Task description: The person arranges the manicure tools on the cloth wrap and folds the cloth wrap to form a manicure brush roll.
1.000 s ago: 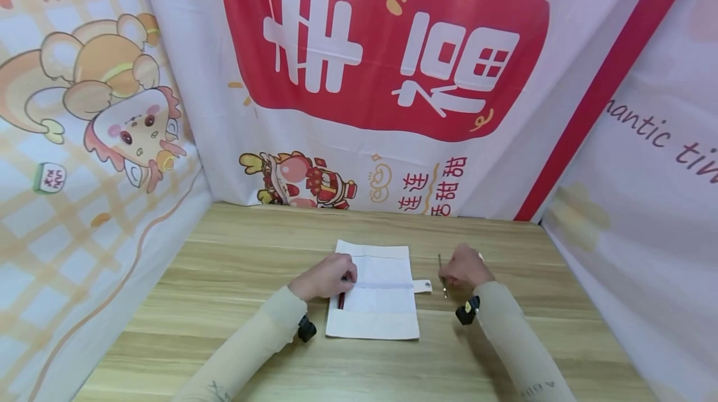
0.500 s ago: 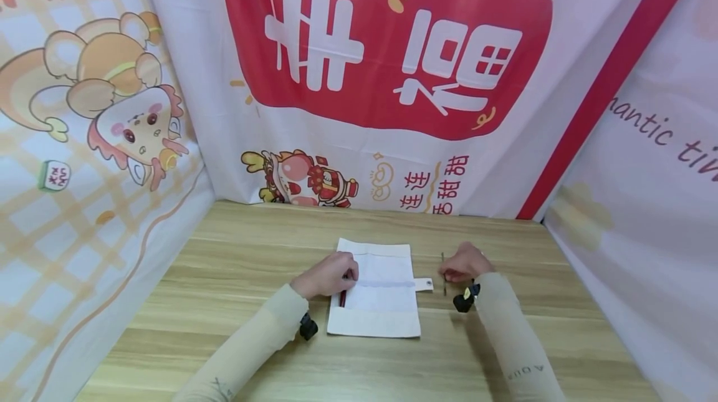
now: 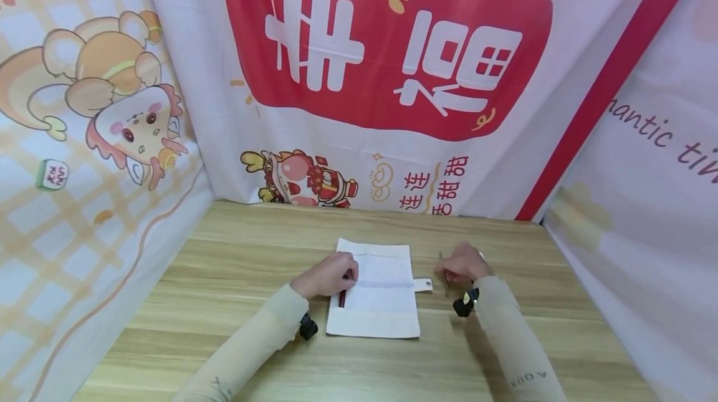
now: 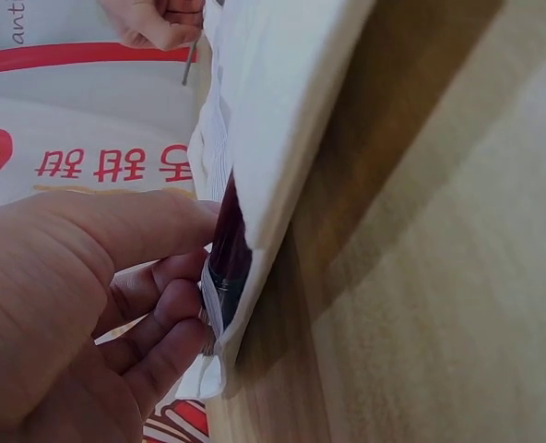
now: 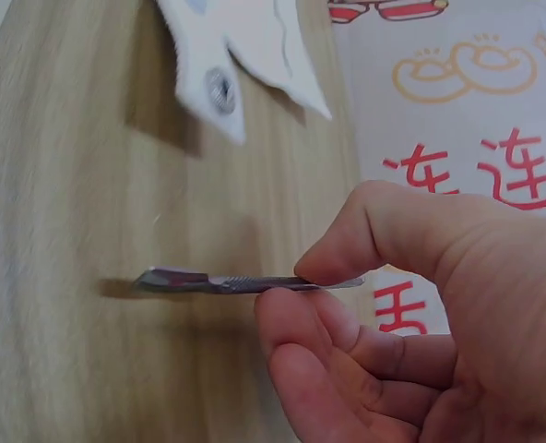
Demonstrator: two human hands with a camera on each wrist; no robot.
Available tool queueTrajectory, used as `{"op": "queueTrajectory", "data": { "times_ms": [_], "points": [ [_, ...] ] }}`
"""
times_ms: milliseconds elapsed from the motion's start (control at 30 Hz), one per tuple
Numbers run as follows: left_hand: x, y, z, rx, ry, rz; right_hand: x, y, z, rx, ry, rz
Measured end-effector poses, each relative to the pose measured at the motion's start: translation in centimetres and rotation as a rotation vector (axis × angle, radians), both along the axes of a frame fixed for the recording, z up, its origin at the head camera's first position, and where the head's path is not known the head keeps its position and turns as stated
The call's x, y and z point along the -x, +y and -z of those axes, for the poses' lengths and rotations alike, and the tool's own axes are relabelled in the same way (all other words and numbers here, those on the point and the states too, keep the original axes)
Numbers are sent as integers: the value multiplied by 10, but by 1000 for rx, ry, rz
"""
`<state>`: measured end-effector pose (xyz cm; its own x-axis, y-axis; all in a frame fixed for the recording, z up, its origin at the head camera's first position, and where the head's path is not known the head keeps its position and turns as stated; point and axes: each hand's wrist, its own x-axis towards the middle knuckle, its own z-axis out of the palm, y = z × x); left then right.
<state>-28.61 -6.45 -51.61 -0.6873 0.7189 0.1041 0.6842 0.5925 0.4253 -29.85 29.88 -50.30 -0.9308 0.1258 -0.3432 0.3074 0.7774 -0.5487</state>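
A white cloth pouch (image 3: 384, 293) lies unfolded on the table, with a snap strap (image 3: 423, 285) sticking out on its right. At its left edge my left hand (image 3: 331, 274) pinches a glossy dark red stick (image 4: 227, 235) with a black section, tucked partly into the pouch's lower pocket. The fingers lie beside the cloth edge in the left wrist view. To the right of the strap, my right hand (image 3: 463, 262) holds a slim metal tool (image 5: 245, 284) between thumb and fingers. It has a knurled middle and a flared flat end, like a cuticle pusher, and is just above the wood.
The wooden table (image 3: 252, 352) runs back to a white cloth backdrop (image 3: 196, 78) with red lettering. Printed cloth also hangs on the left and right sides. A small black camera sits on each wrist (image 3: 307, 327).
The right hand has turned the metal tool slightly in its fingers, close to the same spot. The left hand and the pouch have stayed put.
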Motion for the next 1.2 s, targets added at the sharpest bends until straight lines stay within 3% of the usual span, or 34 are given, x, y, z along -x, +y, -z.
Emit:
{"op": "queueTrajectory", "data": {
  "times_ms": [200,433,867,1067,1200],
  "points": [
    [1,-3,1,12,1,-20,2,-19,-15,5,99,-90],
    [0,-4,-1,7,-5,-21,10,-65,-26,80,148,-134],
    [1,-3,0,11,-23,-16,33,-157,-11,279,195,-24],
    [2,-3,1,-22,-33,-15,36,-178,1,391,290,-15],
    [1,-4,1,-38,-40,-13,35,-184,7,371,285,-6]
  ]
}}
